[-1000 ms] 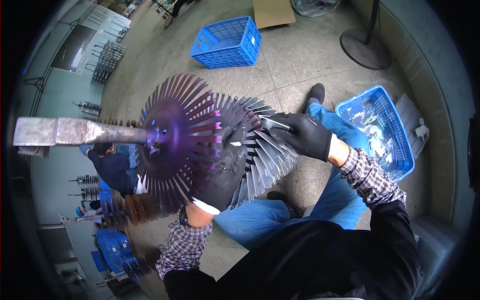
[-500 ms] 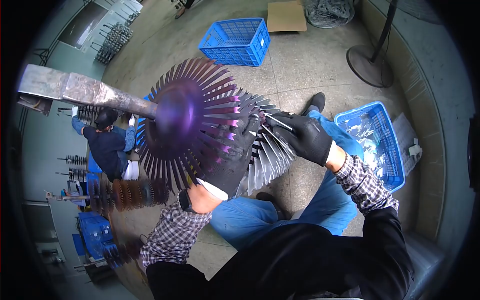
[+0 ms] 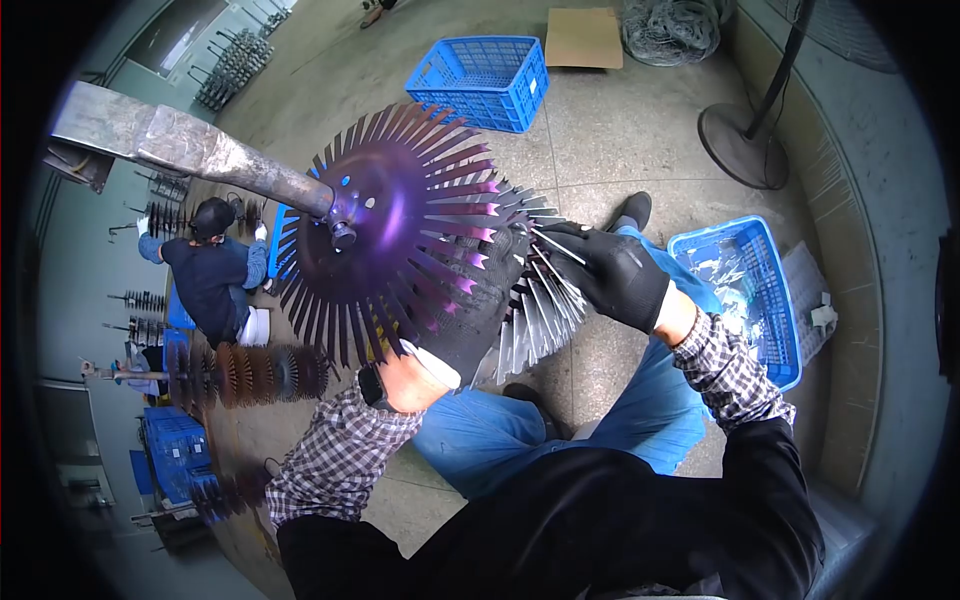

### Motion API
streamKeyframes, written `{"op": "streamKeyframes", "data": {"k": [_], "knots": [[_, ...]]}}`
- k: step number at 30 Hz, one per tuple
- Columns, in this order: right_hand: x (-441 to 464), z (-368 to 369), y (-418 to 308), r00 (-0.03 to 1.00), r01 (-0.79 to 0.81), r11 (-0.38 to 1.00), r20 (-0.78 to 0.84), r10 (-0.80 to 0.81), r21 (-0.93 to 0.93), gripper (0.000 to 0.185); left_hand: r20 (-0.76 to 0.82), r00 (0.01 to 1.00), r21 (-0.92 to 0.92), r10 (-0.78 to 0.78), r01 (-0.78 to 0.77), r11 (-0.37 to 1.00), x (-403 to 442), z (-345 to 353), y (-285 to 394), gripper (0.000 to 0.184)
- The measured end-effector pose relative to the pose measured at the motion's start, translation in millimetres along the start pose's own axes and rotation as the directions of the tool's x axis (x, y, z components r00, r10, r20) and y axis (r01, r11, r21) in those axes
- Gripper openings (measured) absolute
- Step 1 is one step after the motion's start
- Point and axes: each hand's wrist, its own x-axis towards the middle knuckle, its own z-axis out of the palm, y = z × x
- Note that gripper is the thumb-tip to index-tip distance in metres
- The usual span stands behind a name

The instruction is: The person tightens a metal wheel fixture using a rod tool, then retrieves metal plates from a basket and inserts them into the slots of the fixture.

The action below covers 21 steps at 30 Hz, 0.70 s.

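A purple disc (image 3: 385,215) with forked metal blades faces me on a shaft. Behind it, silver blades (image 3: 535,320) fan out in a stack. My left hand (image 3: 478,315), in a black glove, reaches behind the purple blades. Its fingers are curled against the silver blades, and the purple ones partly cover it. Close beside it, my right hand (image 3: 615,280), also gloved in black, is closed on a thin metal rod (image 3: 560,248). The rod points toward the left fingertips at the stack's upper edge.
A thick metal arm (image 3: 190,140) carries the shaft from the left. To my right stands a blue crate (image 3: 795,340) with shiny pieces. Another blue crate (image 3: 525,100), cardboard (image 3: 583,38) and a fan stand (image 3: 745,145) are farther off. A co-worker (image 3: 210,275) sits at left.
The view has shifted slightly. Holes and a bolt end now show on the purple hub, which looked smooth and blurred before. Both hands stay at the same part of the stack.
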Motion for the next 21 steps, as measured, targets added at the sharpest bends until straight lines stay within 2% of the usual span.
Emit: {"op": "streamKeyframes", "data": {"k": [6,8,10,11,15,21], "knots": [[8,-6,15,0.988,0.14,0.984,0.08,-0.132,-0.113,0.045,0.088,0.993,0.009,0.085,-0.086,0.996,9,-2,-10,0.056],[12,-12,17,0.985,0.113,0.982,0.149,-0.091,-0.15,0.046,0.001,1.0,-0.376,0.025,-0.023,0.926,13,-4,-12,0.054],[9,-10,14,0.975,0.082,0.981,0.22,-0.043,-0.173,0.047,-0.039,0.998,-0.71,-0.055,0.011,0.704,8,-7,-11,0.056],[5,-7,12,0.975,0.077,0.983,0.219,-0.039,-0.167,0.047,-0.033,0.998,-0.711,-0.05,0.011,0.703,3,-7,-10,0.056],[-4,-3,10,0.989,0.082,0.985,0.131,-0.062,-0.154,0.048,0.116,0.983,-0.738,-0.14,0.18,0.65,3,9,-8,0.058],[-40,13,-27,0.996,-0.058,0.967,0.055,0.074,-0.249,0.045,0.066,0.997,-0.865,-0.045,0.08,0.495,-8,-7,-23,0.059]]}}
